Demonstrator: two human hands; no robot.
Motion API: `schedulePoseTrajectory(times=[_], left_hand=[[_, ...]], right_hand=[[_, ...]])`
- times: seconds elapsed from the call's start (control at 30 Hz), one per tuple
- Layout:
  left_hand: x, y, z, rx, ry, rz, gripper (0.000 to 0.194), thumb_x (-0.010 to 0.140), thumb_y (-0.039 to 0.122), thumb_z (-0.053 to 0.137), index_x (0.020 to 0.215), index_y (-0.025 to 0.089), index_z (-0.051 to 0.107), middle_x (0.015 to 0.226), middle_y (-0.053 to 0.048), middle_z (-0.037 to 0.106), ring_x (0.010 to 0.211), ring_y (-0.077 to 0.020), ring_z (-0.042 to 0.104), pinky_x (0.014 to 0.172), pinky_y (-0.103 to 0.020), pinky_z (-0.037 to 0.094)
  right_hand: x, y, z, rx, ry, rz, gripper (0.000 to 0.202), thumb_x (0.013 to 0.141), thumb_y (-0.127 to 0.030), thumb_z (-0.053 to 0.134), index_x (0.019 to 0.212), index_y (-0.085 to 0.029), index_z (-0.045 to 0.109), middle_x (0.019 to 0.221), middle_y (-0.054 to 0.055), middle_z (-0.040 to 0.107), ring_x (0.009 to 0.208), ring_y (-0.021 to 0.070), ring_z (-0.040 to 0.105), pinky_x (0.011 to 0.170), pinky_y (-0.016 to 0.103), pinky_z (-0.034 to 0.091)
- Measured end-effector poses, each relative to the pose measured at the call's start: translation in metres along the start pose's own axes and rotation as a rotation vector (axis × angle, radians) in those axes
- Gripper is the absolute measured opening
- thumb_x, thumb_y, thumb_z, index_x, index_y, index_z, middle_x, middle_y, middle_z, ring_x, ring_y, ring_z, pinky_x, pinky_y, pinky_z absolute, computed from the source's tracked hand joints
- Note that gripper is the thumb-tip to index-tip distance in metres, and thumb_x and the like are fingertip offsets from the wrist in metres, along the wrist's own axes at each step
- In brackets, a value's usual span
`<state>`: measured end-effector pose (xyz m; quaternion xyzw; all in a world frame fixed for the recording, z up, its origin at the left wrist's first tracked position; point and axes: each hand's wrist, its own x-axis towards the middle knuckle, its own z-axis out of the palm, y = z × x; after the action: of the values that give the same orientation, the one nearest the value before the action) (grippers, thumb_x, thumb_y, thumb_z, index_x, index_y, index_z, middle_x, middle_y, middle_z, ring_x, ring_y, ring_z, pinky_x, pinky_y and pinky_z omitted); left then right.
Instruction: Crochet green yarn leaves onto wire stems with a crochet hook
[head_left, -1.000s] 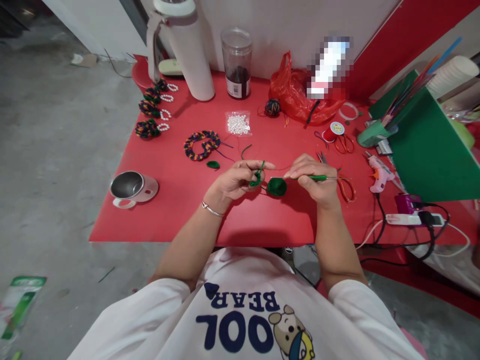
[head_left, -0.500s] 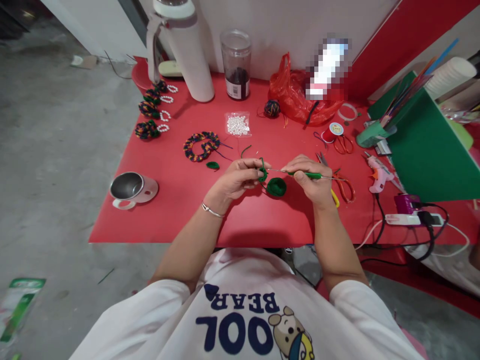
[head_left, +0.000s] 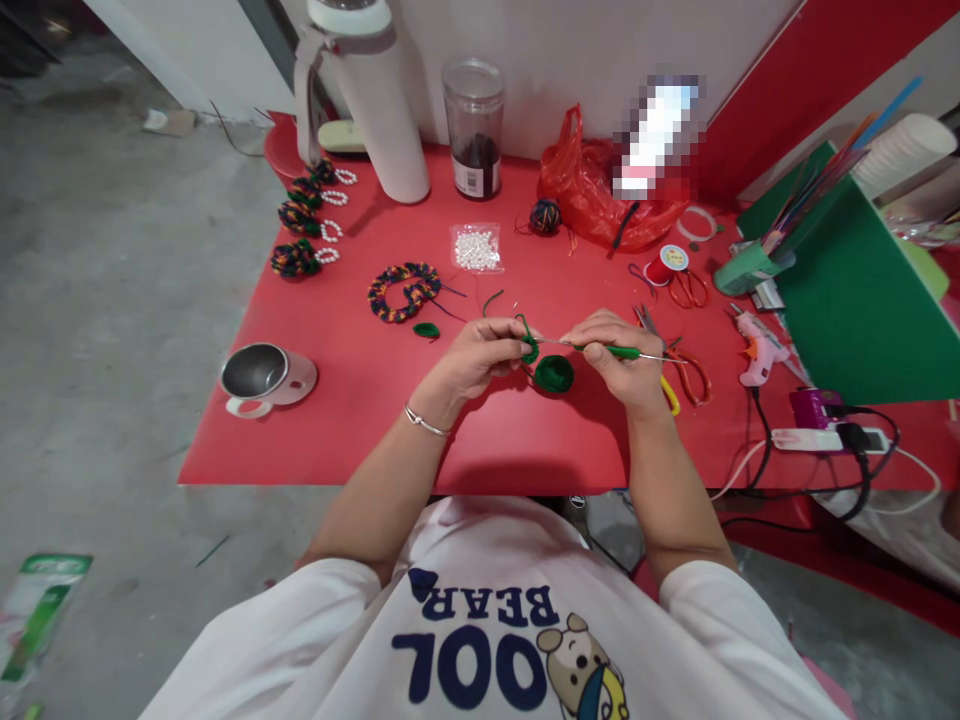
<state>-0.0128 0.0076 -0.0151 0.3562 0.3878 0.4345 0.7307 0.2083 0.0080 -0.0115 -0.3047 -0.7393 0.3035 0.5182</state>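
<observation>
Between the thumb and fingers of my left hand [head_left: 480,358] is a small piece of green crochet work [head_left: 530,348], partly hidden by the fingertips. My right hand [head_left: 619,360] is closed around a crochet hook [head_left: 622,352] with a green handle; its metal tip points left and reaches the crochet piece. Just below, between both hands, a ball of dark green yarn [head_left: 553,373] lies on the red table. A small green crocheted leaf shape [head_left: 426,330] is left of my left hand, near a multicoloured crocheted ring [head_left: 403,293].
A metal-lined mug [head_left: 268,378] stands at left, beaded scrunchies [head_left: 295,258] behind it. A bead packet [head_left: 478,248], tumbler [head_left: 472,130] and white bottle [head_left: 382,110] are farther back. Pliers [head_left: 686,372], a glue gun [head_left: 759,348] and a power strip [head_left: 810,440] lie at right.
The green crochet piece has shifted and turned slightly in my left fingers, showing a bit farther right. The hook still meets it, and my right hand has barely moved.
</observation>
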Motion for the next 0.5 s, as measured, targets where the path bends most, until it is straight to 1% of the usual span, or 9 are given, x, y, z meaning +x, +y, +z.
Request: schedulePoseTrajectory(times=[0.17, 0.4, 0.5], left_hand=[[-0.0007, 0.0005, 0.0017, 0.009, -0.005, 0.011, 0.021, 0.054, 0.017, 0.081, 0.074, 0.013, 0.078, 0.063, -0.001, 0.065, 0.048, -0.0060, 0.046, 0.042, -0.018, 0.023], [0.0002, -0.0002, 0.0011, 0.026, -0.028, 0.022, 0.018, 0.055, 0.018, 0.081, 0.071, 0.013, 0.073, 0.064, -0.001, 0.065, 0.048, -0.0058, 0.046, 0.043, -0.019, 0.024], [0.0009, -0.0012, -0.0001, 0.031, -0.039, 0.029, 0.019, 0.056, 0.019, 0.082, 0.069, 0.013, 0.070, 0.066, -0.001, 0.065, 0.049, -0.0058, 0.046, 0.043, -0.019, 0.024]], right_hand=[[0.0002, -0.0012, -0.0003, 0.043, -0.035, 0.004, 0.012, 0.096, -0.036, 0.073, 0.102, -0.032, 0.083, 0.095, 0.002, 0.084, 0.087, 0.0214, 0.075, 0.085, 0.043, 0.058], [0.0008, -0.0023, -0.0001, 0.050, -0.046, 0.027, 0.013, 0.095, -0.040, 0.074, 0.097, -0.032, 0.083, 0.091, 0.003, 0.083, 0.084, 0.0221, 0.075, 0.082, 0.043, 0.058], [0.0008, -0.0024, 0.0000, 0.054, -0.047, 0.032, 0.012, 0.095, -0.039, 0.074, 0.096, -0.031, 0.083, 0.090, 0.003, 0.083, 0.085, 0.0221, 0.075, 0.082, 0.042, 0.058]])
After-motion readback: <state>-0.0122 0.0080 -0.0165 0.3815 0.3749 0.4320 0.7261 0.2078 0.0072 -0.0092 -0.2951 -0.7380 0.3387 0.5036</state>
